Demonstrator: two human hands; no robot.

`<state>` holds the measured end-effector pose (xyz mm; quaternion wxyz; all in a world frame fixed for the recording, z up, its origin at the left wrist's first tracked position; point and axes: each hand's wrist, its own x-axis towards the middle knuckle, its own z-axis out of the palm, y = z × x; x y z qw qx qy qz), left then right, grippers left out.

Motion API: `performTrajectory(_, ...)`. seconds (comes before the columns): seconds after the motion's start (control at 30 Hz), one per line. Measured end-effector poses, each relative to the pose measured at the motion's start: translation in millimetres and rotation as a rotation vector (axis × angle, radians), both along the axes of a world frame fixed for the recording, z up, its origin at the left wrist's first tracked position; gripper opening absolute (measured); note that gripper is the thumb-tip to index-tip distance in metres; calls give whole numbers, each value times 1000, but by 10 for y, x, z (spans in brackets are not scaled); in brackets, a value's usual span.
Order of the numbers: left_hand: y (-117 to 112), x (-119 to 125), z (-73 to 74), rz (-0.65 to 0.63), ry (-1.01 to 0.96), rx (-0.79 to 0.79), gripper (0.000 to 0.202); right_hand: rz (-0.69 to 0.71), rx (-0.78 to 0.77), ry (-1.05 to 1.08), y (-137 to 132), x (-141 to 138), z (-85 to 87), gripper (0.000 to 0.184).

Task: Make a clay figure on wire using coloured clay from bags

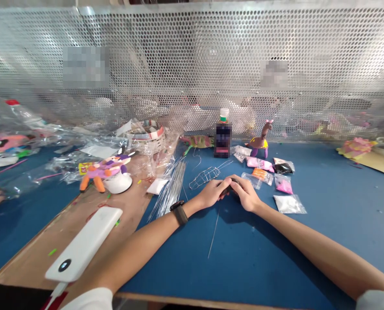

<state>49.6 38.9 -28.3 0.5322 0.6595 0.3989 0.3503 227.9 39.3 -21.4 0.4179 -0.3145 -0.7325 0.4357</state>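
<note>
My left hand and my right hand meet over the blue table, their fingers closed around a small dark lump. It looks like soft modelling clay, though the fingers hide most of it. Just beyond my left hand lies a wire frame bent into a long cage shape. To its left a bundle of thin straight wires is spread on the table. A single wire lies below my hands. Small packets of coloured material, among them an orange one and a white one, lie beside my right hand.
A dark-labelled bottle and a brown long-necked figure stand near the perforated metal screen. On the left are a white power bank, a purple and orange figure, a basket and crumpled plastic wrapping.
</note>
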Motion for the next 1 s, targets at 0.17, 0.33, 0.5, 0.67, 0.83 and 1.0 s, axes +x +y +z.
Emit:
performTrajectory(0.17, 16, 0, -39, 3, 16, 16, 63, -26, -17, -12, 21, -12, -46, 36)
performTrajectory(0.33, 22, 1, -52, 24, 17, 10, 49, -82, 16, -58, 27, -24, -58, 32)
performTrajectory(0.5, 20, 1, -32, 31, 27, 3, 39, -105, 32, -80, 10, -31, -38, 32)
performTrajectory(0.67, 22, -18, -23, 17, 32, 11, 37, -123, 50, -89, 0, -33, -1, 32)
performTrajectory(0.83, 11, -31, -18, 0, 17, 28, 39, -132, 41, -80, 19, -32, 7, 32)
performTrajectory(1.0, -4, -24, 3, -3, 2, 26, 44, -128, -2, -62, 36, -35, -16, 32)
